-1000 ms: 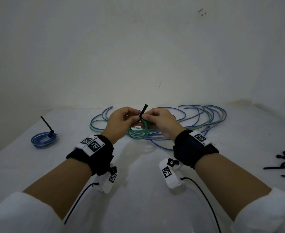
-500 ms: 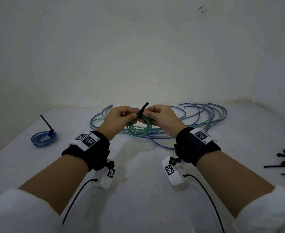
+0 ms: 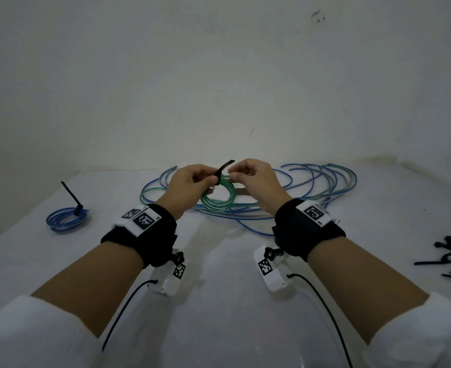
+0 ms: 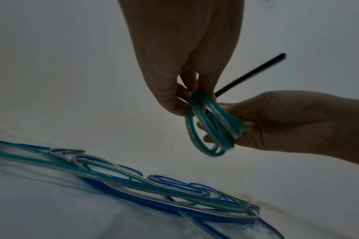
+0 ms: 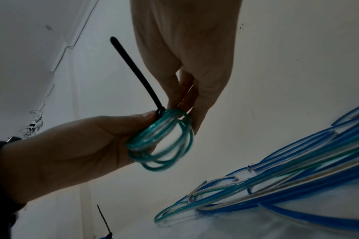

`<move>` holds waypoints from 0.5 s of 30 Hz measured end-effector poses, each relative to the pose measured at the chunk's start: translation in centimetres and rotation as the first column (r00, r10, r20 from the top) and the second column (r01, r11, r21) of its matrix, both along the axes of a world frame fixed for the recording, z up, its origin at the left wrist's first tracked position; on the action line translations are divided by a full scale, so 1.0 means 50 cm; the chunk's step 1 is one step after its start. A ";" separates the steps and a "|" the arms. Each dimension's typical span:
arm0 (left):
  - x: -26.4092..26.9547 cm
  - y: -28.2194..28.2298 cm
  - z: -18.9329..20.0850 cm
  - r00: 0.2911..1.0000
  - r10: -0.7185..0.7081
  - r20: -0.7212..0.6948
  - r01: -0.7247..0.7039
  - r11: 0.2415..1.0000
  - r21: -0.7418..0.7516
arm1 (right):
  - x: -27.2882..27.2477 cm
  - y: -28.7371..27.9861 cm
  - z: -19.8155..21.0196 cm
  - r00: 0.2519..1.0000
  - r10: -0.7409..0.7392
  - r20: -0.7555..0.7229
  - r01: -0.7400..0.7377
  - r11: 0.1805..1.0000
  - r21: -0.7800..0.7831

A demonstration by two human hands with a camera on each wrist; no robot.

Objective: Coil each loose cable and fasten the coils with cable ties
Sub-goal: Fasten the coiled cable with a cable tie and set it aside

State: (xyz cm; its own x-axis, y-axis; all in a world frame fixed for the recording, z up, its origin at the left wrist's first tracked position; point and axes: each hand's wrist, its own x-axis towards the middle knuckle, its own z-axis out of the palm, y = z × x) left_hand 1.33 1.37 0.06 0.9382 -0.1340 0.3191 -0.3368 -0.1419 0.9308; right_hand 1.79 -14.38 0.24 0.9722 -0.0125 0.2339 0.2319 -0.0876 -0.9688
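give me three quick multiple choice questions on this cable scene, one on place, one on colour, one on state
1. Where does the tied blue coil lie?
A. far left of the table
B. under the right arm
C. on the spare ties

2. What colour is the coil in the hands?
A. red
B. green
C. black

3. How is the tie on the held coil?
A. lying loose on the table
B. looped round the coil, tail sticking up
C. cut in two

Answers: 1 A, it sits alone at the left edge in the head view. 2 B, its loops show green in every view. 3 B, its head sits on the coil beside the left hand and right hand.
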 end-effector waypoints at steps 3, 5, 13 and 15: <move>0.003 0.005 -0.002 0.999 0.034 0.004 -0.034 0.999 -0.003 | 0.002 -0.003 0.000 1.000 -0.006 0.009 0.006 1.000 -0.004; 0.002 0.007 -0.003 1.000 0.029 0.002 -0.029 0.999 -0.026 | 0.000 -0.002 0.001 1.000 0.004 0.031 -0.003 1.000 -0.024; 0.004 0.012 -0.002 0.998 0.064 0.002 -0.063 0.997 -0.045 | 0.011 0.008 0.004 0.986 0.080 0.147 -0.036 0.960 -0.278; 0.003 0.012 0.000 0.998 0.058 0.010 -0.058 0.997 -0.041 | 0.011 0.013 0.006 0.965 0.105 0.238 -0.012 0.931 -0.364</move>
